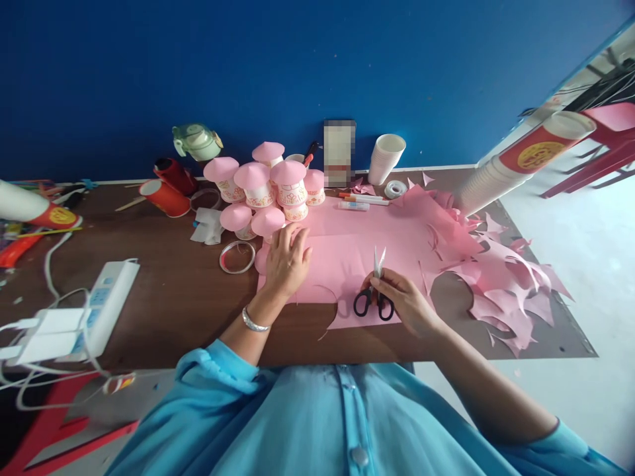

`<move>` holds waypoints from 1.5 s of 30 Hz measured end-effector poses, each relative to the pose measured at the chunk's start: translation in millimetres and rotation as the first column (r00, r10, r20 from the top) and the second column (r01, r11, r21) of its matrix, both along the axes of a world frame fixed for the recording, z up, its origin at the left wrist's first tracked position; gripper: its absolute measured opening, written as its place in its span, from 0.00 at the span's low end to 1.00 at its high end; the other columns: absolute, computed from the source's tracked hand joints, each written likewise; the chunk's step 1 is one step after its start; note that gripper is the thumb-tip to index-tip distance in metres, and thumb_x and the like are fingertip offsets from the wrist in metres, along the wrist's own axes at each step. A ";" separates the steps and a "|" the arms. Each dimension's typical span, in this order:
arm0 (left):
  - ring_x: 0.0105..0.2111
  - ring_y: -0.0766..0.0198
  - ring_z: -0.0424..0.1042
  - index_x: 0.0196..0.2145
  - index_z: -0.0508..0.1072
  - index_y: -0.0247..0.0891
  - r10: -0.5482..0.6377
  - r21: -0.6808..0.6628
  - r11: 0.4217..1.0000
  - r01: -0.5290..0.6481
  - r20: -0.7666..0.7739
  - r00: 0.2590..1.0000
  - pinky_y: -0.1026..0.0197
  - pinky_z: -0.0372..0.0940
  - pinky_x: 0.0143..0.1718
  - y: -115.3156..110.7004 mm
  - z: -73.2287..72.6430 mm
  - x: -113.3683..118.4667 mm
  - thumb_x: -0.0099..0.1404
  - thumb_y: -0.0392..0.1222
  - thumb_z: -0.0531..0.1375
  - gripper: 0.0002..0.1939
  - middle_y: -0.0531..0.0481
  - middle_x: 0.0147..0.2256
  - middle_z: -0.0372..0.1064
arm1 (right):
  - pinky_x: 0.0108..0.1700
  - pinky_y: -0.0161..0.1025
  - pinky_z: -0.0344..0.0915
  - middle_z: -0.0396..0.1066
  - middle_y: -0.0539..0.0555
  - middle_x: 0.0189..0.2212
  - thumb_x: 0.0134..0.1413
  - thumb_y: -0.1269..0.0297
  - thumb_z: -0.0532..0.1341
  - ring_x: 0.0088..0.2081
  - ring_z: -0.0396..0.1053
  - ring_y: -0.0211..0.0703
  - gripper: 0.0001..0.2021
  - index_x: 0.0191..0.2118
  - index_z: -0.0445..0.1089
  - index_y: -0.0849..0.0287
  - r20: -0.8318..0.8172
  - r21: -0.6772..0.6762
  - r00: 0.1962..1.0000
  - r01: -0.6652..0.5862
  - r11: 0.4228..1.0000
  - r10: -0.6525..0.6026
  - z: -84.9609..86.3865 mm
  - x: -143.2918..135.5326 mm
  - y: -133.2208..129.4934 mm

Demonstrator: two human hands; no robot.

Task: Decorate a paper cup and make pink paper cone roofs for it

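Note:
Scissors (380, 263) with black handles are in my right hand (404, 301), gripped near the pivot, the slightly parted blades pointing away from me. Below them lies a large sheet of pink paper (367, 231) with cut edges. My left hand (288, 261) rests over the sheet's left part, fingers bent a little and apart. Its fingertips are beside a front pink paper cone (268, 221); whether they touch it I cannot tell. Several printed paper cups (292, 195) with pink cone tops stand grouped beyond that hand. At its left, a roll of clear tape (237, 256) lies flat.
Pink scraps (510, 284) pile up at the table's right. Stacked white cups (387, 158), a phone (340, 152), a glue stick (354, 206) and pens (364, 198) are at the back. A power strip (102, 307) with cables lies left; a blue wall (317, 66) stands behind.

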State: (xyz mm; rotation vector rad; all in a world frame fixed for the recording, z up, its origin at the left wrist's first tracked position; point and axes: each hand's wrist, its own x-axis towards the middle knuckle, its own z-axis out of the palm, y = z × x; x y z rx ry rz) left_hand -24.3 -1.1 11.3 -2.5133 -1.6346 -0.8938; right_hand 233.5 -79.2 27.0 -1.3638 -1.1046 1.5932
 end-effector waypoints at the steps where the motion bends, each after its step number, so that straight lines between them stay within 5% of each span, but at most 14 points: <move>1: 0.58 0.44 0.71 0.56 0.71 0.36 -0.029 0.012 1.000 0.029 -0.002 1.000 0.40 0.67 0.60 -1.5 2.0 1.3 0.70 0.33 0.60 0.17 0.33 0.56 0.70 | 0.28 0.35 0.64 0.75 0.54 0.33 0.57 0.43 0.68 0.29 0.69 0.39 0.21 0.36 0.75 0.59 -0.001 0.004 1.000 0.002 1.000 -0.002 1.8 0.8 0.5; 9: 0.55 0.52 0.74 0.51 0.75 0.36 -0.353 -0.169 0.924 0.343 -0.028 0.935 0.46 0.71 0.59 -3.2 -20.4 14.3 0.72 0.32 0.58 0.11 0.40 0.56 0.75 | 0.29 0.37 0.65 0.74 0.53 0.29 0.63 0.46 0.64 0.29 0.70 0.41 0.17 0.38 0.76 0.57 0.116 0.122 0.993 -0.017 0.992 0.003 12.3 11.4 2.2; 14: 0.48 0.54 0.78 0.50 0.76 0.35 -0.365 -0.160 0.924 0.349 -0.089 0.927 0.52 0.75 0.50 -11.4 8.5 4.4 0.74 0.34 0.57 0.11 0.43 0.50 0.79 | 0.29 0.39 0.64 0.78 0.53 0.30 0.62 0.49 0.61 0.26 0.70 0.43 0.17 0.49 0.73 0.55 0.487 0.270 0.871 -0.077 0.960 -0.067 9.8 31.8 19.2; 19: 0.50 0.53 0.78 0.52 0.75 0.38 -0.177 -0.130 0.979 0.160 -0.132 0.975 0.52 0.74 0.52 -28.1 38.6 -36.3 0.71 0.34 0.61 0.12 0.43 0.49 0.78 | 0.30 0.40 0.62 0.77 0.51 0.25 0.62 0.54 0.58 0.25 0.72 0.47 0.15 0.49 0.73 0.54 0.775 0.352 0.617 -0.247 0.903 -0.134 -0.1 50.5 35.6; 24: 0.56 0.45 0.74 0.60 0.69 0.37 0.051 -0.207 0.973 -0.099 -0.225 0.973 0.47 0.74 0.54 -41.1 29.9 -79.9 0.68 0.36 0.65 0.23 0.38 0.55 0.74 | 0.30 0.41 0.60 0.81 0.55 0.32 0.63 0.57 0.57 0.30 0.78 0.54 0.17 0.52 0.73 0.56 0.907 0.279 0.394 -0.303 0.911 -0.147 -16.7 65.7 47.7; 31: 0.61 0.38 0.69 0.61 0.67 0.33 0.076 -0.221 0.964 -0.148 -0.307 0.949 0.39 0.69 0.61 -38.3 10.8 -104.6 0.67 0.42 0.67 0.28 0.33 0.60 0.70 | 0.32 0.43 0.64 0.83 0.58 0.37 0.65 0.56 0.56 0.35 0.80 0.58 0.19 0.56 0.73 0.57 0.938 0.227 0.319 -0.278 0.933 -0.134 -29.0 73.6 49.1; 40: 0.53 0.40 0.75 0.55 0.74 0.33 0.122 -0.176 0.962 -0.209 -0.407 0.905 0.41 0.72 0.54 -43.4 5.6 -150.4 0.69 0.45 0.65 0.20 0.35 0.56 0.75 | 0.33 0.43 0.65 0.83 0.55 0.39 0.65 0.57 0.58 0.39 0.80 0.56 0.20 0.59 0.71 0.55 0.943 0.254 0.291 -0.311 0.916 -0.163 -32.1 72.2 41.4; 45: 0.50 0.43 0.75 0.53 0.75 0.34 0.191 -0.034 0.975 -0.219 -0.371 0.909 0.45 0.72 0.50 -52.2 11.1 -142.4 0.69 0.40 0.65 0.17 0.36 0.54 0.75 | 0.32 0.44 0.66 0.83 0.56 0.42 0.67 0.59 0.58 0.38 0.79 0.56 0.18 0.58 0.73 0.56 0.948 0.300 0.215 -0.360 0.883 -0.234 -32.9 68.7 38.5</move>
